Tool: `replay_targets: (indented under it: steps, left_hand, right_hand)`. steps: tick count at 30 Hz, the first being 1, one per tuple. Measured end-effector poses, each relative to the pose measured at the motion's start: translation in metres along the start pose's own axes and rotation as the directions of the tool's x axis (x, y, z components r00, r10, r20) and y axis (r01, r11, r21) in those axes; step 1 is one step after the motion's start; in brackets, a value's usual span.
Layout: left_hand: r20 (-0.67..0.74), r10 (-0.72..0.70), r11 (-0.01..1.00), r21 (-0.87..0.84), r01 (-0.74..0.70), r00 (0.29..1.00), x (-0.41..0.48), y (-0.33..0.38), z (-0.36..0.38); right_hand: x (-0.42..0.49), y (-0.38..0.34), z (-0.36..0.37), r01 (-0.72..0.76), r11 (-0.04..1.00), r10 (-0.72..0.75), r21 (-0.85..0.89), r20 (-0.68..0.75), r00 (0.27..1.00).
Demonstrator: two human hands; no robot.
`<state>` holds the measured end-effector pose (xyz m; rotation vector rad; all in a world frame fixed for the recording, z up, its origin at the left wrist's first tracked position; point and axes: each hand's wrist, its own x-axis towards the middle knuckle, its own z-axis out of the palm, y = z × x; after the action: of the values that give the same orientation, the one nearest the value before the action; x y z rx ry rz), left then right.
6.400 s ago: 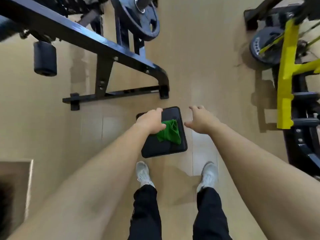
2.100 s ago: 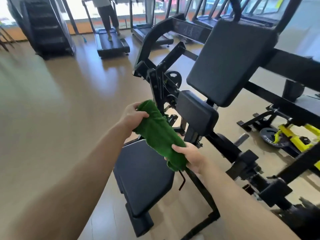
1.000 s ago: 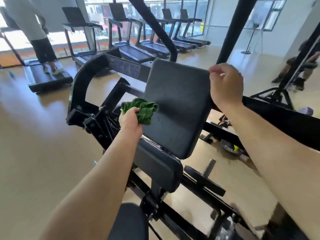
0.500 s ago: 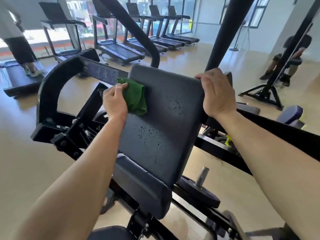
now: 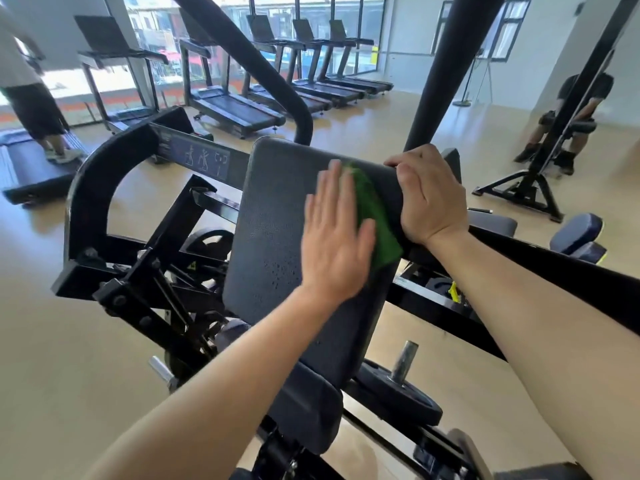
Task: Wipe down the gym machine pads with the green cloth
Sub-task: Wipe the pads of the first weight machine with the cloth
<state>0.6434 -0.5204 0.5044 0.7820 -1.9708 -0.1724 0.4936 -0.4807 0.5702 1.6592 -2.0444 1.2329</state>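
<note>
The big black back pad [image 5: 277, 230] of the gym machine stands tilted in front of me, with small droplets on its surface. My left hand [image 5: 334, 233] lies flat with straight fingers on the green cloth [image 5: 375, 220] and presses it against the pad's upper right part. Most of the cloth is hidden under that hand. My right hand [image 5: 427, 192] grips the pad's top right corner, fingers curled over the edge. A smaller black pad [image 5: 304, 407] sits below the big one.
The machine's black frame [image 5: 114, 216] spreads to the left. A weight plate on a peg [image 5: 398, 393] sits low right. Treadmills [image 5: 235, 109] line the windows, with a person's legs [image 5: 41, 116] on one at far left. Another person sits [image 5: 568, 112] far right.
My left hand has swept the cloth from the pad's upper left corner across to its upper right and now lies flat on it. My right hand stays on the top right corner.
</note>
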Motion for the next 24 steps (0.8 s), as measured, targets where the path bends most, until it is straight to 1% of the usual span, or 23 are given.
replay_targets:
  steps: [1, 2, 3, 4, 5, 7, 8, 9, 10, 12, 15, 17, 21, 24]
  left_hand:
    - [0.034, 0.084, 0.996, 0.024, -0.085, 0.996, -0.002, 0.008, 0.001]
    - [0.058, 0.138, 0.989, 0.038, -0.14, 0.989, 0.001, 0.003, -0.001]
    - [0.066, 0.149, 0.986, 0.061, -0.153, 0.987, 0.008, -0.009, -0.006]
    - [0.061, 0.113, 0.989, 0.087, -0.118, 0.992, 0.017, -0.024, -0.011]
    - [0.043, 0.035, 0.993, 0.112, -0.04, 0.998, 0.026, -0.041, -0.015]
    - [-0.018, -0.186, 0.975, 0.117, 0.187, 0.982, 0.041, -0.068, -0.023]
    - [-0.049, -0.262, 0.958, 0.11, 0.266, 0.964, 0.046, -0.073, -0.024]
    - [-0.073, -0.296, 0.948, 0.098, 0.302, 0.952, 0.048, -0.072, -0.023]
    - [-0.081, -0.3, 0.948, 0.082, 0.307, 0.95, 0.047, -0.064, -0.021]
    - [-0.061, -0.231, 0.97, 0.067, 0.235, 0.971, 0.037, -0.039, -0.014]
    - [-0.003, -0.048, 0.995, 0.083, 0.048, 0.999, 0.02, -0.001, -0.003]
    - [0.01, 0.006, 0.996, 0.089, -0.007, 1.0, 0.02, 0.007, -0.001]
    - [0.017, 0.053, 0.995, 0.087, -0.054, 0.998, 0.027, 0.003, -0.006]
    - [-0.02, 0.004, 0.998, 0.069, -0.003, 1.0, 0.032, 0.002, -0.006]
  right_hand:
    - [0.0, 0.0, 0.0, 0.006, 1.0, -0.006, -0.005, -0.004, 1.0]
    - [0.0, 0.001, 0.0, 0.01, 1.0, -0.01, -0.007, -0.007, 1.0]
    - [0.0, 0.001, 0.0, 0.01, 1.0, -0.01, -0.006, -0.008, 1.0]
    - [0.001, 0.001, 0.001, 0.006, 1.0, -0.006, -0.005, -0.006, 1.0]
    - [0.001, 0.001, 0.001, -0.001, 1.0, 0.001, -0.006, -0.005, 1.0]
    - [0.001, 0.0, 0.001, -0.005, 1.0, 0.005, -0.011, 0.0, 1.0]
    - [0.001, 0.0, 0.001, 0.0, 1.0, 0.0, -0.012, -0.001, 1.0]
    - [0.001, 0.0, 0.001, 0.004, 1.0, -0.004, -0.014, 0.0, 1.0]
    - [0.002, -0.001, 0.0, 0.005, 1.0, -0.005, -0.017, 0.004, 1.0]
    - [0.002, 0.0, -0.001, 0.012, 1.0, -0.012, -0.025, 0.024, 1.0]
    - [0.005, 0.002, -0.002, 0.036, 0.999, -0.034, -0.038, 0.044, 0.998]
    - [0.007, 0.001, -0.002, 0.038, 0.999, -0.035, -0.032, 0.067, 0.997]
    - [0.006, 0.001, -0.004, 0.043, 0.999, -0.042, -0.011, 0.114, 0.993]
    - [0.006, 0.001, -0.007, 0.036, 0.999, -0.035, 0.002, 0.152, 0.988]
